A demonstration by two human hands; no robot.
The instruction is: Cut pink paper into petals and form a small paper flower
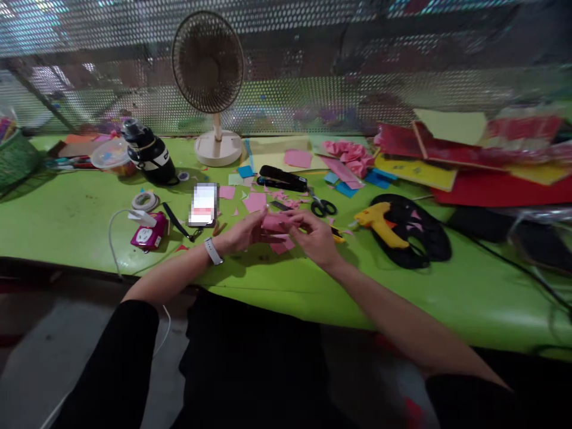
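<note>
Nearest, two bare forearms in black sleeves reach out over the near edge of the bright green bench (67,223). The left hand (243,233), with a white watch band at the wrist, and the right hand (315,238) meet at mid-bench, both closed with curled fingers on a small folded piece of pink paper (273,223) held between them just above the surface. Pink paper scraps (282,245) lie on the bench under the hands.

To the left of the hands lies a flat phone (203,204), and further left a small magenta box with a white cable (148,233) and a roll of white tape (145,201). To the right lies a yellow hot glue gun (379,222) on a black mat.

Just beyond the hands are black-handled scissors (322,206), a long black stapler (282,178) and loose pink and blue paper squares. Farther off, a black and white bottle (149,153) lies tilted at the left, a beige table fan (209,83) stands upright at the middle, and a heap of red and yellow card sheets (469,158) fills the far right, before a perforated metal screen.
</note>
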